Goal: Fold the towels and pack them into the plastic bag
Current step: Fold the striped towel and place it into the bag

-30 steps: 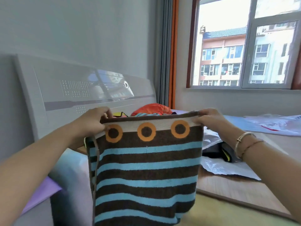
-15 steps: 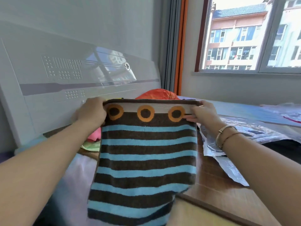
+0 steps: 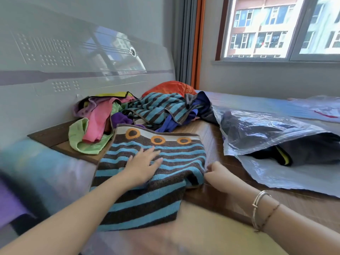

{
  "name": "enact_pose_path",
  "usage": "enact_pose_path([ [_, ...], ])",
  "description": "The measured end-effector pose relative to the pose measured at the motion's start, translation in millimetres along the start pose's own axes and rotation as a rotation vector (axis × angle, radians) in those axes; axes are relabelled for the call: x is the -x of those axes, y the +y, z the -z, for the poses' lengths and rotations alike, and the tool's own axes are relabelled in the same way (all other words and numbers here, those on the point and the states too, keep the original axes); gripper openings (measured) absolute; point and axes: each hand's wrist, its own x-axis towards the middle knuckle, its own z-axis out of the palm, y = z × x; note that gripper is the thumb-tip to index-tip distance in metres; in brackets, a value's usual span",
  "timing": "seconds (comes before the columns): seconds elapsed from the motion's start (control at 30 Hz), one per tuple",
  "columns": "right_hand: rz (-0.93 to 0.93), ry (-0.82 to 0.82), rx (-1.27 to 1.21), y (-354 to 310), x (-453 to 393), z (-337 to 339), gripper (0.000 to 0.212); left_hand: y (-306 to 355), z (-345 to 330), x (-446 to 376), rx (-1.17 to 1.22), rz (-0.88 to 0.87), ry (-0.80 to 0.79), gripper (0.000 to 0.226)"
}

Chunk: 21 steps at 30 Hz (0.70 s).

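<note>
1. One striped towel (image 3: 158, 173) spread on the wooden surface (image 3: 217, 140), near end hanging over the front edge, band of orange rings at the far end.
2. Left hand (image 3: 142, 165) laid flat on the middle of it, fingers straight and spread, pressing the cloth down.
3. Right hand (image 3: 218, 173) at the towel's right edge, fingers curled; appears to pinch the bunched corner, though the grip itself is partly hidden.
4. Plastic bag (image 3: 272, 137) lying to the right, just beside the towel, mouth toward the near side, dark cloth already inside.
5. Unfolded pile of towels (image 3: 132, 115) heaped behind, touching the striped one's far end.
6. Likely trouble: overhanging end dragging the whole towel off the edge once the flat palm lifts; crooked fold from the rumpled right corner; far edge snagging the heap during the fold; slick bag sliding away or its mouth collapsing at packing time.
</note>
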Motion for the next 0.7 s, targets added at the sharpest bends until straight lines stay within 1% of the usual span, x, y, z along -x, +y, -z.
enact_pose_path([
  [0.07, 0.014, -0.059, -0.008, -4, 10, -4, 0.022, -5, -9, 0, -0.047, 0.063, -0.146, 0.055],
  [0.1, 0.026, -0.084, -0.053, -7, 14, -6, 0.025, -8, -14, -1, -0.084, 0.079, -0.179, 0.056],
  [0.17, 0.056, -0.113, -0.225, -12, 21, -13, 0.013, -9, -21, -3, -0.133, 0.097, -0.201, 0.054],
  [0.3, 0.124, 0.071, -0.705, -12, 25, -29, 0.011, -8, -22, -3, -0.121, 0.114, -0.191, 0.053],
  [0.37, 0.112, 0.125, -0.871, -10, 22, -29, 0.01, -9, -23, -5, -0.128, 0.122, -0.197, 0.052],
  [0.4, 0.112, 0.131, -0.914, -9, 22, -27, 0.011, -9, -23, -5, -0.13, 0.125, -0.2, 0.052],
  [0.43, 0.124, 0.134, -0.913, -8, 21, -25, 0.011, -9, -23, -5, -0.118, 0.128, -0.2, 0.052],
  [0.47, 0.157, 0.144, -0.857, -7, 22, -21, 0.01, -9, -23, -5, -0.101, 0.131, -0.2, 0.053],
  [0.57, 0.319, 0.245, -0.557, -7, 29, -6, 0.011, -8, -23, -3, -0.109, 0.127, -0.217, 0.054],
  [0.6, 0.353, 0.257, -0.497, -8, 33, 2, 0.012, -8, -23, -3, -0.124, 0.126, -0.221, 0.054],
  [0.63, 0.355, 0.23, -0.473, -7, 35, 9, 0.015, -8, -23, -3, -0.135, 0.126, -0.222, 0.055],
  [0.7, 0.285, 0.072, -0.464, -6, 40, 22, 0.023, -7, -23, -3, -0.134, 0.128, -0.227, 0.058],
])
